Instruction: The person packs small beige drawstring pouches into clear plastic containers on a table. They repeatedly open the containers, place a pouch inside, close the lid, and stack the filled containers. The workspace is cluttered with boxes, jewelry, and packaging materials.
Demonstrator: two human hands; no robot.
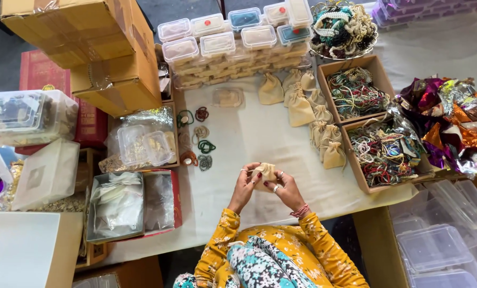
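So we've got the bench (260, 144) under a white cloth, packed on every side. Biggest stuff first: cardboard boxes (97, 50) stacked top left, a stack of clear lidded tubs (233, 45) along the far edge, and 2 open trays of bead bracelets (374, 125) on our right, with a heap of shiny foil wrap (451, 120) beyond them. A bowl of more beads (342, 29) sits at the top. Between the tubs and the trays there's a cluster of little beige pouches (305, 109), some upright, some slumped. A few loose bracelets (198, 138) lie on the cloth to our left, well apart from the trays.

Smallest bit is the action: both hands meet in the middle of the bench, just in front of us, wrapped around 1 pouch (265, 172). Left hand (246, 184) grips it from its side, right hand (285, 186) from the other, fingers closed on the fabric near the top. We can't tell whether a bracelet is already inside, or if the mouth is open.

Our read: we're at the pouch's neck, either opening it or drawing it shut. Next move probably needs a steady pinch on the cords with both hands while keeping the pouch upright so nothing slips out.
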